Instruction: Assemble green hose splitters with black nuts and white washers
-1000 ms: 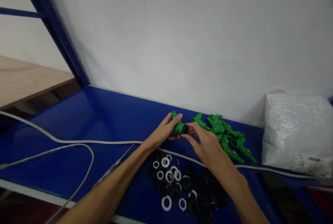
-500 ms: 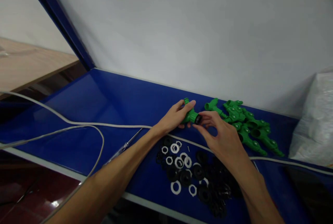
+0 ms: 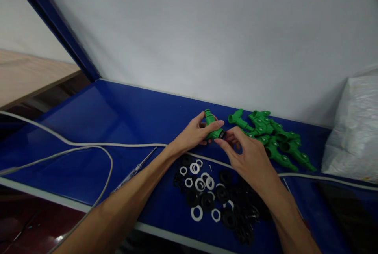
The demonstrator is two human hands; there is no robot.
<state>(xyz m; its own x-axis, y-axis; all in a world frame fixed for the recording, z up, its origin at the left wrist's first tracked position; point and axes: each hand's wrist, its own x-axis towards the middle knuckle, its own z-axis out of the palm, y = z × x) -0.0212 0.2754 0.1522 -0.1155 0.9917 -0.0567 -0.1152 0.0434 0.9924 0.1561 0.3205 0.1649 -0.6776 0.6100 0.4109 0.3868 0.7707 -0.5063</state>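
My left hand (image 3: 193,132) is closed around a green plastic pipe fitting (image 3: 210,118), its narrow ribbed end pointing up and away. The thumb lies along the fitting's side. At the fitting's wide lower end sits a black ring-like part (image 3: 222,134), which the fingers of my right hand (image 3: 240,145) pinch. How far the black part is seated cannot be made out. Below my hands lie several white rings (image 3: 197,213) and several black round parts (image 3: 207,201). To the right, several similar green fittings (image 3: 262,126) are heaped against the wall.
A pale cable (image 3: 118,144) crosses the blue tabletop (image 3: 141,112) beneath my forearms and loops at the left. A screwdriver-like tool (image 3: 136,169) lies beside my left forearm. At the far right stands a whitish plastic bag (image 3: 351,132). The grey wall (image 3: 189,37) rises behind.
My left hand has tilted the green fitting, so more of its narrow end shows. My right fingers have closed in on the black part at its wide end. The camera view has shifted slightly.
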